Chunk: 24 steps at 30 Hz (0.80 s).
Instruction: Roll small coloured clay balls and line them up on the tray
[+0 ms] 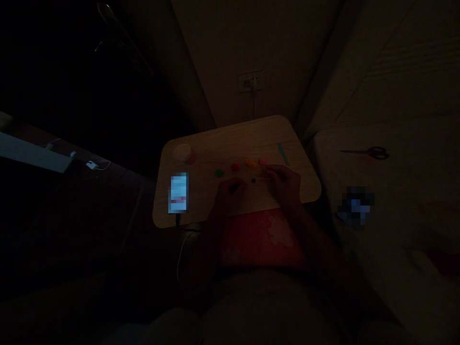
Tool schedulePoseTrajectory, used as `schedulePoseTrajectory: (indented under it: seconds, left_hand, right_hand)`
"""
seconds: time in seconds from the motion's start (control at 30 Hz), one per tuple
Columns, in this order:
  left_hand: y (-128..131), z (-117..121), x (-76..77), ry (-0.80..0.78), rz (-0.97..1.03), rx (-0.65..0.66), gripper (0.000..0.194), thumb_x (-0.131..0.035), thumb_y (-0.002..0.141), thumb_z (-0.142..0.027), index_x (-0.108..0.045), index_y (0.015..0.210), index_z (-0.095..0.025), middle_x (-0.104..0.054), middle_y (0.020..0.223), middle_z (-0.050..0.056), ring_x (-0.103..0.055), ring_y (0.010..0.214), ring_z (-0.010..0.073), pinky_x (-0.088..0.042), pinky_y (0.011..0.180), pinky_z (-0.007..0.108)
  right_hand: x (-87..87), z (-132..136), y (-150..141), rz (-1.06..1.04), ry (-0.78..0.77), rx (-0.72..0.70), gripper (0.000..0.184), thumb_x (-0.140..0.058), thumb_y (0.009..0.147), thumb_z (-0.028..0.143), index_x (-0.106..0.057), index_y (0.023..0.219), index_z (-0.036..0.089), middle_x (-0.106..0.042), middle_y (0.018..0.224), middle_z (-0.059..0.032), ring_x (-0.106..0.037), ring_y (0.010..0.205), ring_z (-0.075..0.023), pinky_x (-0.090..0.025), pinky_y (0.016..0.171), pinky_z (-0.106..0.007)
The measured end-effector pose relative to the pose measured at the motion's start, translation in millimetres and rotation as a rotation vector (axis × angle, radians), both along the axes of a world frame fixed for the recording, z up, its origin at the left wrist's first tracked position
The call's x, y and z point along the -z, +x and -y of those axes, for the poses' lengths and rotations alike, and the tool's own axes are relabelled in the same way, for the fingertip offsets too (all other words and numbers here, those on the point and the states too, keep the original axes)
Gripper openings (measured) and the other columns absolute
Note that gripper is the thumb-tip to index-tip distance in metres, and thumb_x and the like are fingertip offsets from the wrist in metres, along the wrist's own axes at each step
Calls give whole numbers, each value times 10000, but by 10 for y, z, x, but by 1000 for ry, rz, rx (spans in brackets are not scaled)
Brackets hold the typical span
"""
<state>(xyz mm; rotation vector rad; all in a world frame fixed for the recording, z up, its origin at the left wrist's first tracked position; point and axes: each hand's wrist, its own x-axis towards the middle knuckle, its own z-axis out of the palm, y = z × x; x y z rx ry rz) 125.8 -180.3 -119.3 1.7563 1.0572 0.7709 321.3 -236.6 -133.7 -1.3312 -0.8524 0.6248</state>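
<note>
The light is very dim. My left hand (230, 189) is at the near side of a small wooden table (204, 203), its fingers curled in; what they hold, if anything, is lost in the dark. Across from it, my right hand (285, 181) has thumb and fingers drawn together, with their contents too dark to make out. Between the hands lies a small dark lump (253, 180). Beyond them is a row of soft-looking lumps: green (219, 172), red (235, 166), orange (250, 163) and pink (263, 162). The pink one is closest to my right fingertips.
A lit phone (178, 193) with a cable lies at the table's left, below a pale round container (183, 152). A teal stick (283, 153) is at the right. Scissors (373, 152) lie on a pale surface beyond the table. A wall socket (250, 81) is behind.
</note>
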Motion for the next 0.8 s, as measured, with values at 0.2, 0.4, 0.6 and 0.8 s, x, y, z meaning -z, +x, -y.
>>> schedulePoseTrajectory:
  seconds: [0.2, 0.4, 0.6, 0.8]
  left_hand:
    - [12, -1, 17, -25, 27, -3, 241, -655, 839, -387, -713, 785, -160, -659, 733, 4, -557, 697, 144, -433, 651, 249]
    - [22, 13, -26, -39, 46, 22, 249, -637, 843, -386, -680, 751, -158, -591, 668, -17, -496, 633, 120, -391, 619, 245]
    - [23, 20, -34, -40, 49, 34, 260, -631, 856, -402, -684, 774, -162, -591, 670, -13, -504, 642, 129, -393, 615, 249]
    - [32, 13, -14, -29, 68, 28, 245, -635, 850, -389, -676, 757, -167, -585, 669, -15, -500, 645, 130, -404, 628, 251]
  right_hand:
    - [29, 10, 23, 28, -59, 30, 213, -802, 776, 373, -709, 697, 198, -704, 604, -11, -635, 502, -164, -502, 470, -265]
    - [38, 12, 73, 149, 10, 13, 268, -633, 934, 408, -800, 914, 200, -706, 705, -22, -624, 577, -163, -509, 551, -289]
    - [47, -7, 111, 238, 41, -25, 354, -521, 992, 374, -762, 1203, 223, -718, 890, -50, -619, 631, -155, -538, 609, -308]
    - [14, -10, 54, 88, -46, -32, 205, -689, 844, 361, -779, 904, 186, -724, 720, -38, -625, 584, -175, -507, 556, -298]
